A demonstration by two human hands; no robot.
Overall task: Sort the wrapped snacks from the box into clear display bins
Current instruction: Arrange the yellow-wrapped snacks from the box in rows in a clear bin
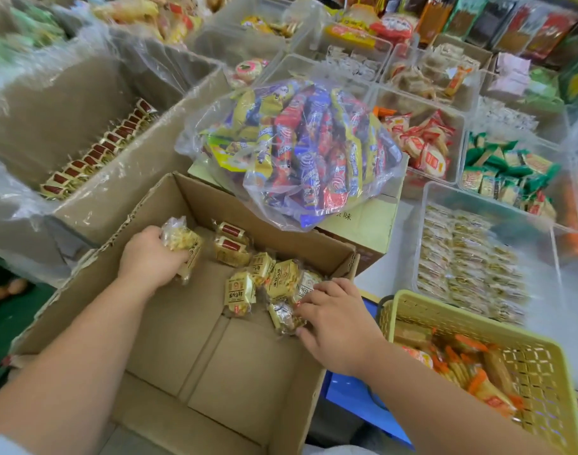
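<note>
An open cardboard box [195, 366] sits in front of me with several yellow wrapped snacks [240, 292] lying along its far right side. My left hand [148, 257] is inside the box and grips a bunch of these snacks [182, 239]. My right hand [335, 318] reaches into the box's right corner, its fingers curled onto a shiny wrapped snack [284, 315]. A clear display bin [422, 205] to the right holds rows of pale wrapped snacks.
A clear bag of colourful snack packs [297, 152] lies on a closed carton behind the box. A plastic-lined carton [123, 165] with a row of red-labelled snacks stands at left. A yellow basket [540, 366] with orange packs is at right. More clear bins fill the back.
</note>
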